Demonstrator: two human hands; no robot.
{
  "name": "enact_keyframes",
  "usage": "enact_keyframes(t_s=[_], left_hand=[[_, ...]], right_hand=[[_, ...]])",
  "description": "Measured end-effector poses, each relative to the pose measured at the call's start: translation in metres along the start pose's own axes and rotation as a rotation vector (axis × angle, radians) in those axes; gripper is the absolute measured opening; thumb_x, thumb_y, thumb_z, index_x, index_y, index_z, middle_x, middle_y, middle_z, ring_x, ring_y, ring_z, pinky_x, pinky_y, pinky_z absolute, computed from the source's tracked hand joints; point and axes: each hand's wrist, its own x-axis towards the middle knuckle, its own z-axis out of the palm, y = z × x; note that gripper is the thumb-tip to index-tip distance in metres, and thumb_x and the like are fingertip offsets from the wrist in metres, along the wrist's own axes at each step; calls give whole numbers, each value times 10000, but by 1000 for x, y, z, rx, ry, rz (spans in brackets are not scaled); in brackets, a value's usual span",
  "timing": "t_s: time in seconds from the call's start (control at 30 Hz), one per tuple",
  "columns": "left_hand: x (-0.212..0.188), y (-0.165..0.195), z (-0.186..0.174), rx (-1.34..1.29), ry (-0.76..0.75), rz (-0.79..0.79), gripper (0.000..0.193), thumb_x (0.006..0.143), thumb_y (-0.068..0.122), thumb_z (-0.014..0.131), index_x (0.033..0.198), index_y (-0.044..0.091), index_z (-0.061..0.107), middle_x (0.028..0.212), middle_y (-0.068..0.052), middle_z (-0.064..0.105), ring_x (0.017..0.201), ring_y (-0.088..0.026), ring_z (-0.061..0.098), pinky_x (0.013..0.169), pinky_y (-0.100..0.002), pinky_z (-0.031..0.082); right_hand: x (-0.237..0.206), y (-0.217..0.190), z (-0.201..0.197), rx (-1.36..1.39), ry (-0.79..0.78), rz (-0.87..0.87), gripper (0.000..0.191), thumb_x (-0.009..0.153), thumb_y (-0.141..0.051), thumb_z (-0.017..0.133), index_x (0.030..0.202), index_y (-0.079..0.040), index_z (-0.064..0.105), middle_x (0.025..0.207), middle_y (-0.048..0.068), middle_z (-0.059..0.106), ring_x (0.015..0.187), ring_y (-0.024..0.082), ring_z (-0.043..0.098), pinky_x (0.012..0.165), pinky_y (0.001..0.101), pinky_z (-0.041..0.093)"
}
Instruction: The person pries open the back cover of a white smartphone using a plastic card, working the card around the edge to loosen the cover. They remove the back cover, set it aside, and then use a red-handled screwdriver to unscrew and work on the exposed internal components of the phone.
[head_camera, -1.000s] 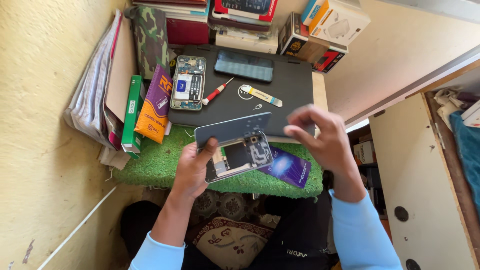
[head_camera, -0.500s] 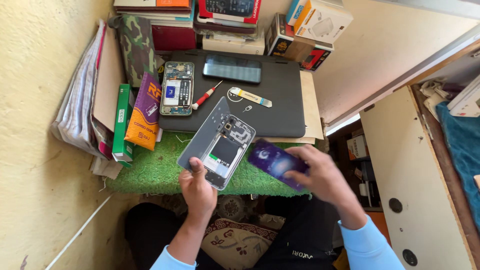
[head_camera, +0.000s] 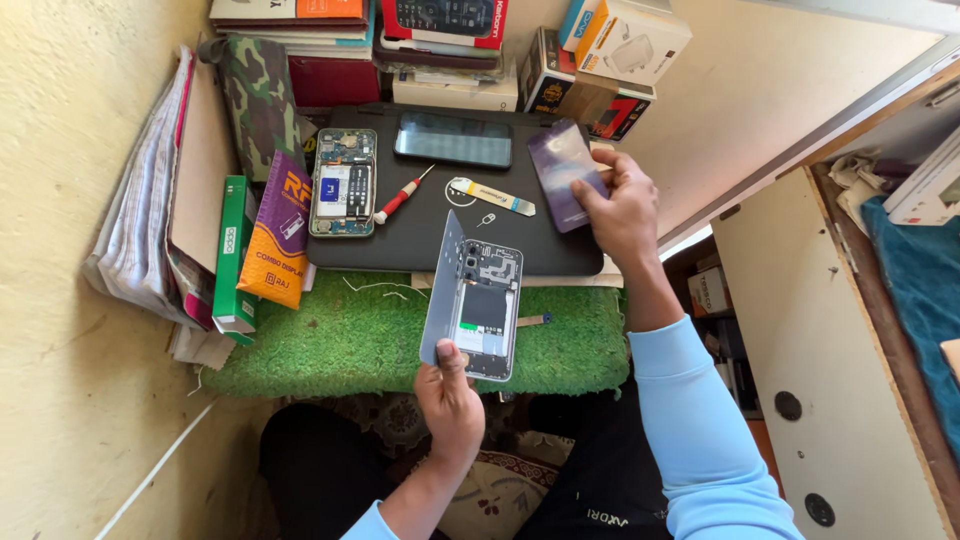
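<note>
Opened phone (head_camera: 487, 320) sits at the frame centre over the green mat (head_camera: 330, 340), its bottom edge pinched by the left hand (head_camera: 450, 395) fingers. Right hand (head_camera: 620, 205), fingers clamped on a purple back cover (head_camera: 562, 172), hovers at the black pad's (head_camera: 430, 235) right edge, near the boxes (head_camera: 610, 50). Free room lies on the mat's left part.

One head-worn camera looks steeply down, close above the black mat (head_camera: 450, 240).
</note>
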Motion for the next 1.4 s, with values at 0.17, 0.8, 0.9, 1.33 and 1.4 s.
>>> enact_keyframes(t_s=[0.17,0.8,0.9,1.33,1.4], left_hand=[[-5,-7,-5,-90,20,52,532,1108,484,503,737,107,448,657,76,417,554,-37,337,490,-248,254],[-2,-21,-22,-217,80,22,470,1087,440,510,879,18,525,879,-8,565,796,-65,507,698,-240,451],[1,-16,-21,-293,33,59,462,1130,423,523,913,16,525,907,-24,581,824,-82,535,736,-259,476],[-1,38,5,-51,-320,4,1001,1017,632,530,1621,-25,79,1526,-196,474,1388,-243,513,1173,-358,423],[5,49,4,-120,-452,-29,1176,933,681,631,1641,-25,11,1505,-216,480,1374,-274,528,1167,-401,443]], right_hand=[[-36,-22,-7,-620,299,-566,335,801,-150,858,1079,-24,720,1078,187,686,1002,308,663,810,369,545],[-63,-41,21,-333,-86,-342,120,863,-114,784,956,-50,744,882,103,702,713,218,675,666,379,545],[-71,-43,23,-303,6,-299,167,897,-126,782,1024,-22,749,927,118,694,657,195,651,625,354,529],[-149,-32,35,806,-514,108,740,921,14,701,1560,29,330,1306,145,664,1173,156,642,973,304,548],[-144,-27,29,798,-515,89,744,916,15,711,1564,34,346,1303,134,668,1166,157,642,982,309,543]])
